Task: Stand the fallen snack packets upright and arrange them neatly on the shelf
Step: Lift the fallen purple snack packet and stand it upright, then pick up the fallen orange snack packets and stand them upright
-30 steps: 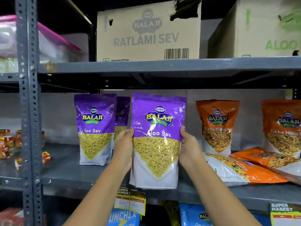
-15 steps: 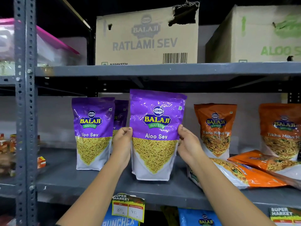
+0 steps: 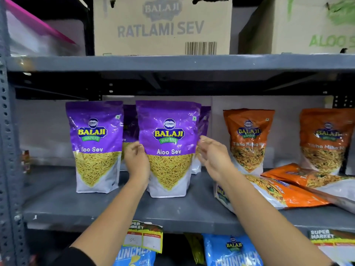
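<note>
A purple Aloo Sev packet [image 3: 169,150] stands upright on the grey shelf [image 3: 172,212], in the middle. My left hand [image 3: 137,162] grips its left edge. My right hand [image 3: 213,158] hovers just off its right edge, fingers apart and slightly blurred. Another purple packet [image 3: 95,148] stands to the left, and two more purple packets [image 3: 130,120] peek out behind. To the right two orange Tikha Mitha Mix packets [image 3: 247,139] stand upright. In front of them two orange packets [image 3: 284,194] lie flat and overlapping.
Cardboard boxes [image 3: 161,25] sit on the shelf above. A perforated steel post [image 3: 7,169] runs down the left. Blue snack packets [image 3: 232,250] and price tags [image 3: 144,237] hang below the shelf edge. Bare shelf surface lies in front of the purple packets.
The purple packet has gone from held above the shelf edge to standing further back on the shelf. My right hand has come off it and opened.
</note>
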Tool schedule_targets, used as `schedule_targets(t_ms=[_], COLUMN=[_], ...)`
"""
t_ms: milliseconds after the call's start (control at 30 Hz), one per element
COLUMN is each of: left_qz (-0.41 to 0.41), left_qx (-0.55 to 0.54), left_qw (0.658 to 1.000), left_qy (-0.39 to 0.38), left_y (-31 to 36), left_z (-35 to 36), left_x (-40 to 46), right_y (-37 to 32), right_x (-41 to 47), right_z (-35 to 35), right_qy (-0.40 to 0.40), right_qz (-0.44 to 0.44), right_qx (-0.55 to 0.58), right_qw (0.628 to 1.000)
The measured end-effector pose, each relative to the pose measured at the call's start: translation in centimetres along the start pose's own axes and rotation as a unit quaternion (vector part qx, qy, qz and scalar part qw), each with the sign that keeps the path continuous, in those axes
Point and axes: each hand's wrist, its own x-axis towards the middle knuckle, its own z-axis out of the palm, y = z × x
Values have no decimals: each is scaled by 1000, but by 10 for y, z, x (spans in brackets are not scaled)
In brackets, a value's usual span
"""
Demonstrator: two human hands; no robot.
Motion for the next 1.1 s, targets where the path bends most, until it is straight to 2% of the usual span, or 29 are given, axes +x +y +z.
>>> schedule_targets(t_ms=[100,167,200,233,300,367,400,433,500,567,700,767,867,1000,1100], left_qz=[187,292,298,268,137,26,2,-9,-20,0,16,0,-31,-122,-172], left_qx=[-45,-53,-51,-39,25,159,224,284,397,502,583,604,584,541,481], left_qw=[981,952,943,938,927,897,870,832,735,643,586,582,603,647,705], left_qy=[18,-69,-140,-217,-348,-411,-439,-476,-550,-578,-563,-545,-543,-522,-492], left_y=[17,25,29,32,28,12,5,-1,-7,-8,-13,-10,-2,7,9], left_z=[11,27,39,56,96,136,153,166,184,194,201,195,186,174,162], left_x=[-38,-70,-84,-95,-109,-112,-114,-118,-129,-140,-140,-140,-143,-147,-148], right_y=[-25,-37,-40,-38,-27,-8,1,8,13,13,13,16,13,10,7], right_x=[-25,-43,-51,-57,-67,-67,-67,-65,-65,-67,-60,-58,-61,-68,-73], right_z=[-45,-77,-91,-105,-125,-141,-148,-153,-153,-152,-155,-154,-153,-153,-155], right_qy=[61,154,209,256,331,389,415,435,454,456,466,462,444,418,411], right_qz=[-73,-130,-151,-162,-152,-130,-123,-109,-88,-102,-55,-28,-11,16,75], right_qx=[10,20,29,39,25,-12,-28,-33,5,88,175,185,216,251,257], right_qw=[995,979,966,952,931,912,901,893,887,880,866,867,870,873,872])
